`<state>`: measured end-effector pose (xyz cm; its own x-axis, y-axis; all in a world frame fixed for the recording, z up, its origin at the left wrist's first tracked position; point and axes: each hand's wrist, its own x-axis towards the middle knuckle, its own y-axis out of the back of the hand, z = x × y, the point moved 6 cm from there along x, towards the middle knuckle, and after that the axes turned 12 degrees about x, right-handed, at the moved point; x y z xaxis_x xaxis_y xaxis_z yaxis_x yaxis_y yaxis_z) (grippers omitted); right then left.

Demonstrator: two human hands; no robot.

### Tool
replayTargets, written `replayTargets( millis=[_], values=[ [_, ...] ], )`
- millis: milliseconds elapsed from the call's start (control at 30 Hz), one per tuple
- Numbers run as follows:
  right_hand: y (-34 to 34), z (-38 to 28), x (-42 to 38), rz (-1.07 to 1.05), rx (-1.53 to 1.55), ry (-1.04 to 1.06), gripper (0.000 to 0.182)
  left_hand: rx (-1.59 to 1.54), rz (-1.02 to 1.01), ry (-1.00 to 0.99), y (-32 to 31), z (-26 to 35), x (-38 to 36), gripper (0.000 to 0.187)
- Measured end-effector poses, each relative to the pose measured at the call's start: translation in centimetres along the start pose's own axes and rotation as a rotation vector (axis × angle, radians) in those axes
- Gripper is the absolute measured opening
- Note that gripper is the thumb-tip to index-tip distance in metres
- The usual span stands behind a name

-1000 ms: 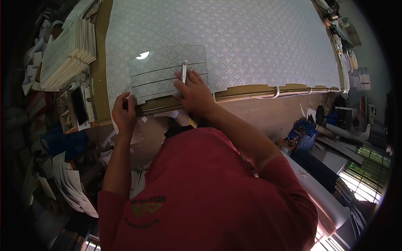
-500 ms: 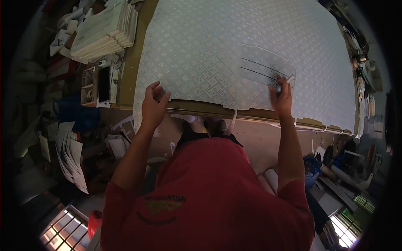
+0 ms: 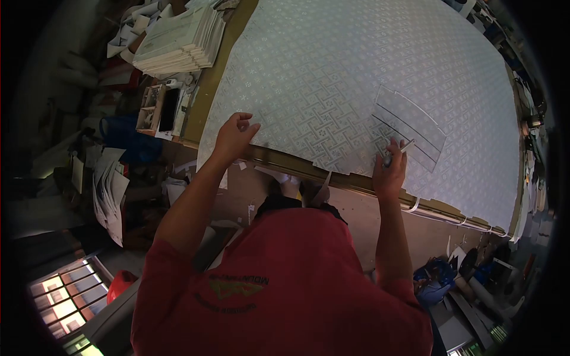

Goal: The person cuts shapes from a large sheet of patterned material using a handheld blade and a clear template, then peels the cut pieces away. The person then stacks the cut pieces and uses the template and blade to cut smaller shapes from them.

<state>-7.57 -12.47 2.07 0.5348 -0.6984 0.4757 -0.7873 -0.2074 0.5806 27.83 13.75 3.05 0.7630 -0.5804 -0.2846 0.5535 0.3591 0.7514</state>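
A large patterned pale sheet [image 3: 332, 71] covers the worktable. My left hand [image 3: 234, 136] pinches the sheet's near edge at the left, thumb on top. My right hand [image 3: 389, 169] is closed around a thin metal knife [image 3: 399, 149] and presses on the near corner of a clear plastic template [image 3: 409, 127] with dark slot lines, lying on the sheet at the right. The knife's tip points toward the template.
A stack of folded cardboard pieces [image 3: 178, 41] sits at the table's left end, with a small wooden box and a phone [image 3: 163, 110] beside it. Paper scraps [image 3: 110, 190] litter the floor at the left. Clutter lines the table's right edge [image 3: 531, 118].
The template and my right hand slid from the sheet's left part to its right. My left hand let go of the template and took the sheet's near edge.
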Motion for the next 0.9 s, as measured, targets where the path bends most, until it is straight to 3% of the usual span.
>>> replayTargets(
  millis=[67,133,567,900],
  values=[
    [-0.7,-0.4,0.1,-0.034,0.076,0.041,0.038,-0.002,-0.059,0.003,-0.7,0.1,0.4,0.059],
    [-0.4,0.1,0.1,-0.039,0.088,0.017,0.037,0.097,0.026,-0.077,-0.9,0.6,0.3,0.061],
    [0.8,1.1,0.1,0.068,0.21,0.003,0.039,0.375,0.023,0.018,-1.0,3.4,1.0,0.073],
    [0.9,1.7,-0.4,0.157,0.179,-0.066,0.036,0.203,-0.023,0.122,1.0,1.0,3.2,0.078]
  ],
)
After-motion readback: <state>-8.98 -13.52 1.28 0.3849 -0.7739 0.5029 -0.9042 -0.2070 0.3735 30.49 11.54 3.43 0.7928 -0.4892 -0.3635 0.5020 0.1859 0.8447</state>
